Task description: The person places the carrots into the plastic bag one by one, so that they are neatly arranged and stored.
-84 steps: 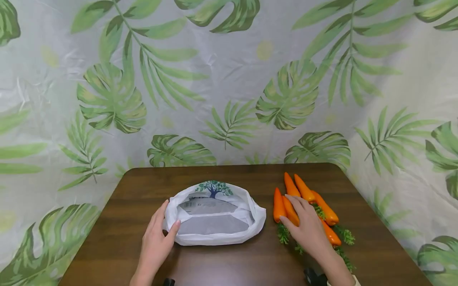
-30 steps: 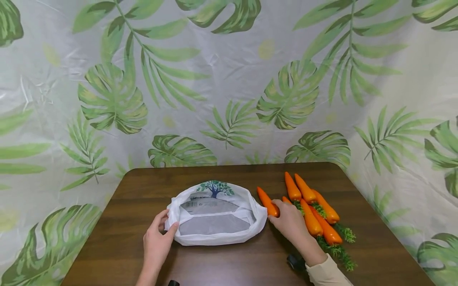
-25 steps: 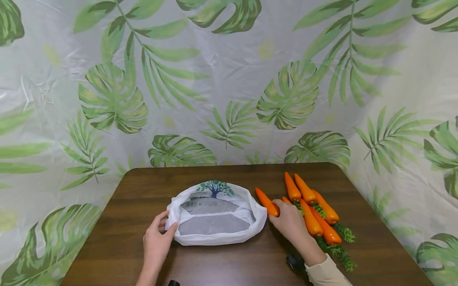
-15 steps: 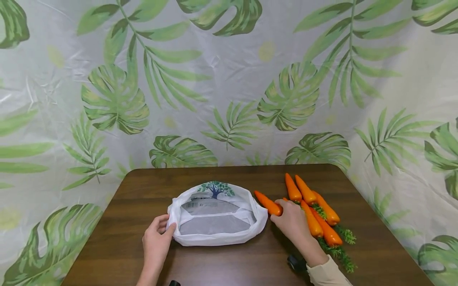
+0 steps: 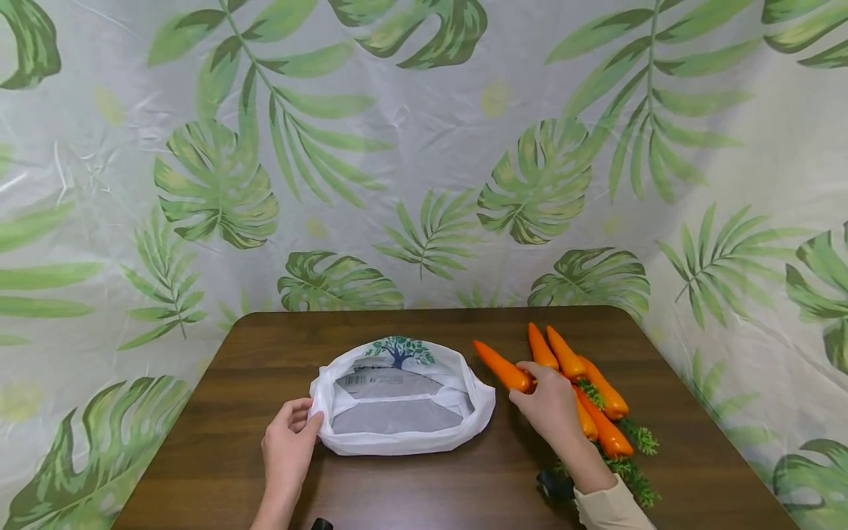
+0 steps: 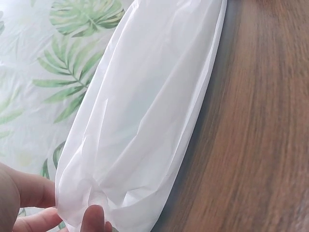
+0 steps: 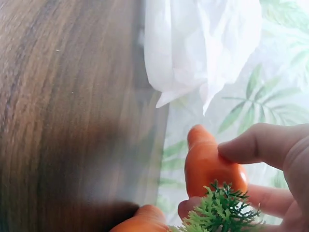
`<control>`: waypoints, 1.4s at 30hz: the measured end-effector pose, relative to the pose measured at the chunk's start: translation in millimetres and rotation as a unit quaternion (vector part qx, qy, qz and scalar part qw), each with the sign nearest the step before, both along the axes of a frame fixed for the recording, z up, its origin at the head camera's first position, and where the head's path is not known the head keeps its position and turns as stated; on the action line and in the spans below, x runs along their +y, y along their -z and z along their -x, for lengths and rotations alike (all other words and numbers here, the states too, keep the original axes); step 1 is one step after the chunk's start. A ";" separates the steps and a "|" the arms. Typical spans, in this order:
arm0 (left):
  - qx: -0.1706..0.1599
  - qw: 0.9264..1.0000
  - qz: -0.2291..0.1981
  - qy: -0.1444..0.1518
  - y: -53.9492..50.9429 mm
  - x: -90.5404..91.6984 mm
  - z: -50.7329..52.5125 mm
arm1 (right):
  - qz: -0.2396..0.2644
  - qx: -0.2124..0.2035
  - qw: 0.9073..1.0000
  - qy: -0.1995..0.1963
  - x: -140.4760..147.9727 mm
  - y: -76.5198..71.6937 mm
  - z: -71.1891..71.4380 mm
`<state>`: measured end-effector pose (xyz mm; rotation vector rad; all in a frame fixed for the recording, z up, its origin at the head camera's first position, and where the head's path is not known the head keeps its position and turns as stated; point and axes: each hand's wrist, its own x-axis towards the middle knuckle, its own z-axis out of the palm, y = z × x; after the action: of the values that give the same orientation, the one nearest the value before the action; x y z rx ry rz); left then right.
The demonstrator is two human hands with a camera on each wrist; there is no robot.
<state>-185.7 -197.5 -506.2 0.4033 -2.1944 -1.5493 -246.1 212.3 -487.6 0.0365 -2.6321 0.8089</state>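
Observation:
A white plastic bag (image 5: 404, 444) with a tree print stands with its mouth spread wide on the brown table; its grey inside shows in the head view. My left hand (image 5: 288, 445) pinches the bag's left rim, thumb on the near side and fingers behind, as the left wrist view shows. To the right of the bag, my right hand (image 5: 553, 416) grips an orange carrot (image 5: 500, 364) near its leafy end, tip pointing away to the left. In the right wrist view the carrot's green leaves (image 7: 219, 210) hang below the thumb, and the carrot seems lifted off the table.
Several more carrots (image 5: 599, 386) with leafy tops (image 5: 639, 434) lie heaped at the right of the table (image 5: 424, 489), partly behind my right hand. A leaf-patterned sheet (image 5: 424, 162) hangs behind the table.
My right hand took a carrot from the left of the heap and moved it toward the bag. In the last half second it shifted slightly right and up. The left hand kept to the bag's rim.

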 end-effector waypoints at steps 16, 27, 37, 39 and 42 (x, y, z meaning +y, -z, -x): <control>0.001 1.000 -0.016 -0.002 -0.9 -3.6 1.1 | 0.034 0.018 0.999 -0.011 0.6 -8.5 1.3; 0.003 1.000 0.007 -0.011 2.5 0.9 -1.3 | 0.046 0.008 0.998 -0.028 -1.7 -17.3 -5.7; 0.001 1.000 0.006 -0.013 3.8 1.5 0.1 | 0.053 0.025 0.996 -0.071 -16.6 -37.2 -6.4; 0.001 1.000 0.006 -0.012 3.5 1.3 0.7 | 0.058 0.030 0.995 -0.080 -21.8 -42.1 -6.1; 0.000 1.000 0.007 -0.013 3.1 0.8 1.3 | 0.066 0.029 0.993 -0.092 -30.3 -48.3 -5.8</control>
<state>-187.1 -196.7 -509.3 0.4254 -2.1896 -1.5186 -240.3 182.0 -439.3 0.2667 -2.5418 1.0270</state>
